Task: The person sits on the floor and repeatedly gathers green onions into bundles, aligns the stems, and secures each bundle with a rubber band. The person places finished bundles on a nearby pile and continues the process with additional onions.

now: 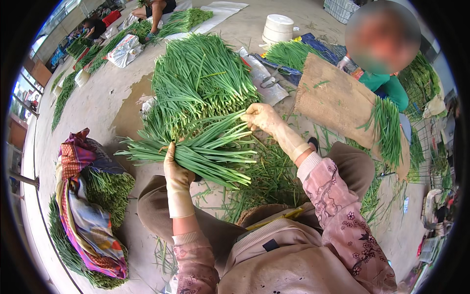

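Both of my hands wear pale rubber gloves. My left hand (178, 169) is closed around the middle of a fanned bunch of green garlic chives (205, 154), whose pale cut ends point right. At the upper right of that bunch, the fingertips of my right hand (259, 119) pinch the pale end of one or more stalks. A large heap of garlic chives (205, 73) lies just beyond my hands, pale ends towards me. Loose leaves and trimmings (271, 176) cover the ground between my knees.
At left, a patterned cloth (88, 220) drapes over bundled chives (110, 194). Burlap (330, 95) bearing more chives (389, 128) lies at right, beside a person in green sleeves (389, 88). Further off stand a white bucket (278, 29) and a white sack (125, 50); other people sit at the back.
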A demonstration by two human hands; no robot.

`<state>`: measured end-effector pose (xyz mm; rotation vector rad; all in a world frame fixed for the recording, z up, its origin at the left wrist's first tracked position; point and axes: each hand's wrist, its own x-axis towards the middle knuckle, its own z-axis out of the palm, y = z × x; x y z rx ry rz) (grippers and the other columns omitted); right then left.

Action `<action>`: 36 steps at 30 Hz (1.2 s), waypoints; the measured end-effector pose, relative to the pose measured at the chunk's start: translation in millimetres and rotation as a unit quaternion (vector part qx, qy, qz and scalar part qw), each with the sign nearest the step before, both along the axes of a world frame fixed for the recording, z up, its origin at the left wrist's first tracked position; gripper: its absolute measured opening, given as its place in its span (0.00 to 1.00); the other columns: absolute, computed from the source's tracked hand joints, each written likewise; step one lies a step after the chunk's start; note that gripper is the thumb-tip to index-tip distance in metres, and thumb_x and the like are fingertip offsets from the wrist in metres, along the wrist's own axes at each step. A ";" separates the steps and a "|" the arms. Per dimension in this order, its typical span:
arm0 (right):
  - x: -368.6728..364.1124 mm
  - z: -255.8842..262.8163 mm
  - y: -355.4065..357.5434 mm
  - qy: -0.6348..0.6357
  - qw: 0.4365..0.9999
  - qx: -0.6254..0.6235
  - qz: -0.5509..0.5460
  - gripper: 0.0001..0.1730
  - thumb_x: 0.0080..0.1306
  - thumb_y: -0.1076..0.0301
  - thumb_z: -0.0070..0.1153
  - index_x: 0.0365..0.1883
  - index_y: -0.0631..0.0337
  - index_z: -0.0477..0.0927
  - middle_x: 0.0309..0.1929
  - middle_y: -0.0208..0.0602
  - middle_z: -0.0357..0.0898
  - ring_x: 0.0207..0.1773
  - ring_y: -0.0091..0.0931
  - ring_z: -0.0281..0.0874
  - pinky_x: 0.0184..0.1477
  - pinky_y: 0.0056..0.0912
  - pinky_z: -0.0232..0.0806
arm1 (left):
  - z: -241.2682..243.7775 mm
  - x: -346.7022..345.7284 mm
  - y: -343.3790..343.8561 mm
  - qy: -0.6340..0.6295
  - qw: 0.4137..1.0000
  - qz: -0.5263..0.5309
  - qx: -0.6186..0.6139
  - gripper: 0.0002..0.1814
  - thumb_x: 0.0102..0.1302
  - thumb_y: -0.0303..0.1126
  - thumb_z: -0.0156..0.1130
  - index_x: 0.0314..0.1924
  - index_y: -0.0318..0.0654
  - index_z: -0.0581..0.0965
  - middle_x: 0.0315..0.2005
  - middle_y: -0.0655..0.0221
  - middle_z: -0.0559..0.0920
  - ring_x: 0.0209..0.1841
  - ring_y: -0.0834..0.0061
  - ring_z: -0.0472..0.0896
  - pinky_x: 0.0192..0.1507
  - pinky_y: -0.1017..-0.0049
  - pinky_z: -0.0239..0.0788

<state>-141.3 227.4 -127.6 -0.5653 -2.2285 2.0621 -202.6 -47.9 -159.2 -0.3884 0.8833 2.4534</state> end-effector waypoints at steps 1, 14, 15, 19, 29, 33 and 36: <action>-1.8 0.5 10.5 0.040 0.997 -0.044 -0.041 0.06 0.60 0.72 0.60 0.28 0.65 0.76 0.21 0.33 0.76 0.21 0.21 0.71 0.22 0.21 0.65 | 3.0 1.9 1.5 0.002 1.000 0.011 -0.017 0.21 0.65 0.46 0.54 0.47 0.36 0.76 0.44 0.59 0.79 0.46 0.58 0.75 0.53 0.57 0.65; 75.1 -10.4 -51.2 0.244 0.791 0.559 -0.049 0.12 0.58 0.58 0.54 0.23 0.55 0.80 0.26 0.32 0.77 0.36 0.33 0.70 0.52 0.35 0.57 | 11.6 16.4 10.2 0.092 0.991 0.096 -0.026 0.22 0.65 0.46 0.56 0.51 0.37 0.75 0.44 0.64 0.79 0.45 0.67 0.77 0.51 0.66 0.69; 69.3 -21.1 -53.0 0.227 0.794 0.559 -0.072 0.12 0.59 0.57 0.54 0.23 0.55 0.80 0.25 0.33 0.76 0.35 0.33 0.69 0.52 0.36 0.56 | 12.3 17.3 10.9 0.105 0.989 0.099 -0.029 0.22 0.65 0.46 0.56 0.51 0.37 0.75 0.44 0.64 0.79 0.45 0.67 0.77 0.51 0.66 0.69; 56.9 -30.9 -54.5 0.042 0.848 0.523 -0.071 0.13 0.61 0.57 0.54 0.25 0.56 0.80 0.29 0.34 0.79 0.36 0.33 0.74 0.45 0.36 0.64 | 15.4 25.6 15.5 0.179 0.978 0.092 -0.052 0.23 0.65 0.46 0.56 0.52 0.36 0.74 0.45 0.62 0.79 0.47 0.68 0.76 0.53 0.67 0.69; 9.0 -43.4 -29.9 -0.004 0.995 -0.092 0.026 0.10 0.64 0.66 0.56 0.39 0.63 0.81 0.32 0.33 0.82 0.35 0.23 0.78 0.39 0.24 0.70 | 4.7 20.5 11.2 0.216 0.976 0.001 0.017 0.24 0.67 0.41 0.54 0.54 0.27 0.71 0.51 0.57 0.76 0.54 0.67 0.73 0.60 0.69 0.61; 0.1 15.3 -20.9 0.149 0.909 -0.382 0.071 0.10 0.63 0.65 0.57 0.38 0.61 0.81 0.31 0.32 0.82 0.33 0.22 0.78 0.37 0.23 0.70 | -32.7 5.2 10.4 0.175 0.984 -0.023 0.016 0.21 0.66 0.44 0.55 0.53 0.37 0.73 0.53 0.61 0.74 0.54 0.66 0.72 0.60 0.65 0.61; 11.9 60.4 -3.8 0.336 0.824 -0.416 0.189 0.12 0.63 0.59 0.55 0.33 0.58 0.81 0.28 0.29 0.80 0.32 0.21 0.75 0.49 0.31 0.67 | -47.6 -2.3 6.0 0.126 0.992 0.004 0.016 0.22 0.69 0.46 0.49 0.56 0.40 0.72 0.55 0.60 0.73 0.53 0.65 0.72 0.59 0.66 0.62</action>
